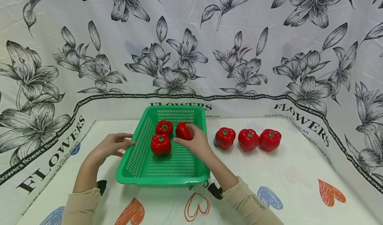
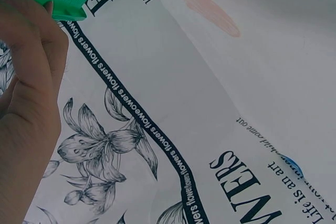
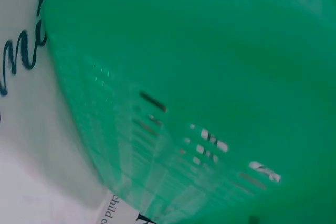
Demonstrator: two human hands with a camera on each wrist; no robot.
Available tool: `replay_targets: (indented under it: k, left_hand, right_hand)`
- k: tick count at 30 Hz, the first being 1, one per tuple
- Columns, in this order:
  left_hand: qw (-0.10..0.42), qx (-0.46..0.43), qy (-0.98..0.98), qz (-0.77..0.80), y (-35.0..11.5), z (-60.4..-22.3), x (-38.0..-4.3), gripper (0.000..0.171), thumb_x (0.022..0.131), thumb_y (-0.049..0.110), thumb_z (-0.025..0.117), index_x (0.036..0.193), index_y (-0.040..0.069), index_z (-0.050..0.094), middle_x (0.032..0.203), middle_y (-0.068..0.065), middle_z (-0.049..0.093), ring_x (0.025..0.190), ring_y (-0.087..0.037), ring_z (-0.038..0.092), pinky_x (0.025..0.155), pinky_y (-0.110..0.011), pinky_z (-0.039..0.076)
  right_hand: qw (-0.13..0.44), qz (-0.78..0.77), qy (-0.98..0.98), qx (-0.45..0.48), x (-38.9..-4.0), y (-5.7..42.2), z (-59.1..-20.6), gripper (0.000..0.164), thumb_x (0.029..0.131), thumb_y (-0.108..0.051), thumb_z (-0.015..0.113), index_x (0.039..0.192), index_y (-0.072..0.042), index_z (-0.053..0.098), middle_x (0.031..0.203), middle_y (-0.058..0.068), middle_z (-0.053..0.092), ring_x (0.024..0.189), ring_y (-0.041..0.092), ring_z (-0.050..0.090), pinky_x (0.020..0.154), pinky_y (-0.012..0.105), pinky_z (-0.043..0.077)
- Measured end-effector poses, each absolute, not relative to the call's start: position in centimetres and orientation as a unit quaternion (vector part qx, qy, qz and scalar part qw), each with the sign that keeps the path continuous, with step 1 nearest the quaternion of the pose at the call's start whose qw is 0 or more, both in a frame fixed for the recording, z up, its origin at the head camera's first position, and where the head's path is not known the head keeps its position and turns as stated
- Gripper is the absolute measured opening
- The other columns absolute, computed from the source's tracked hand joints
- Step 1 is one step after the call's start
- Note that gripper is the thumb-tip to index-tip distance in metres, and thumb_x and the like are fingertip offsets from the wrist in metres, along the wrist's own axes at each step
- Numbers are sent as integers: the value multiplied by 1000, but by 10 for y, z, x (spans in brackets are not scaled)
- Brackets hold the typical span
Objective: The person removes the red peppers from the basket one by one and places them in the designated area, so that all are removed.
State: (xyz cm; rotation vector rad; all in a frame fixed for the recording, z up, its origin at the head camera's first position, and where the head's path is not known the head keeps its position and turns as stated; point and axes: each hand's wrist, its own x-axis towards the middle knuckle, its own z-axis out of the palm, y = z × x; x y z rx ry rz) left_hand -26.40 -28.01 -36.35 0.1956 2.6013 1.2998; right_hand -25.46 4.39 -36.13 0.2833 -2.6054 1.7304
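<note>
A green plastic basket (image 1: 161,181) with slotted walls stands in the middle of the head view. My left hand (image 1: 112,147) is at its left side, fingertips over the rim and thumb lower on the outside; the left wrist view shows this hand (image 2: 34,61) against a corner of the basket (image 2: 68,11). Inside the basket, my right hand (image 1: 195,142) grips a red bell pepper (image 1: 182,131) between thumb and fingers. Two more red peppers, a rear one (image 1: 164,128) and a front one (image 1: 161,145), sit left of it. The basket wall (image 3: 210,61) fills most of the right wrist view.
On the table right of the basket three red peppers stand in a row: a left one (image 1: 225,138), a middle one (image 1: 248,140) and a right one (image 1: 270,140). A white cloth (image 1: 293,171) printed with hearts covers the table. Behind hangs a flower-printed curtain (image 1: 209,82).
</note>
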Motion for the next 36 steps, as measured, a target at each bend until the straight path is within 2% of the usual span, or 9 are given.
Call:
replay_targets:
  k: [9, 20, 24, 30, 36]
  left_hand:
    - [110, 66, 888, 441, -280, -363, -264, 68, 95, 38, 62, 143, -5, 40, 119, -22, 66, 97, -19, 66, 74, -35, 61]
    - [112, 68, 889, 439, -279, -361, -263, 68, 96, 38, 62, 143, -5, 41, 121, -23, 65, 98, -20, 66, 75, -36, 60]
    - [113, 68, 889, 438, -278, -361, -263, 67, 96, 38, 61, 143, -4, 41, 121, -23, 65, 97, -20, 66, 75, -36, 60]
    - [116, 68, 889, 437, -277, -361, -262, 67, 96, 38, 61, 143, -4, 41, 122, -23, 64, 99, -20, 65, 75, -35, 60]
    - [117, 69, 890, 435, -279, -361, -262, 67, 96, 39, 60, 144, -4, 41, 123, -22, 64, 100, -20, 65, 75, -35, 60]
  right_hand:
    - [-45, 547, -830, 99, -249, 31, -362, 81, 83, -37, 77, 147, -6, 40, 152, 11, 44, 140, 32, 42, 108, 51, 45]
    - [-85, 531, -836, 104, -246, 16, -358, 86, 81, -35, 78, 149, -3, 36, 152, 13, 43, 140, 34, 40, 103, 53, 48]
    - [-96, 538, -831, 106, -244, 15, -348, 85, 82, -37, 78, 149, -4, 37, 152, 13, 43, 140, 33, 40, 104, 52, 48]
    - [-113, 551, -819, 111, -243, 17, -325, 83, 82, -40, 77, 149, -11, 39, 153, 5, 42, 141, 31, 40, 102, 50, 50]
    - [-124, 559, -812, 118, -247, 21, -302, 83, 83, -43, 76, 151, -14, 36, 155, 1, 41, 144, 24, 37, 112, 46, 42]
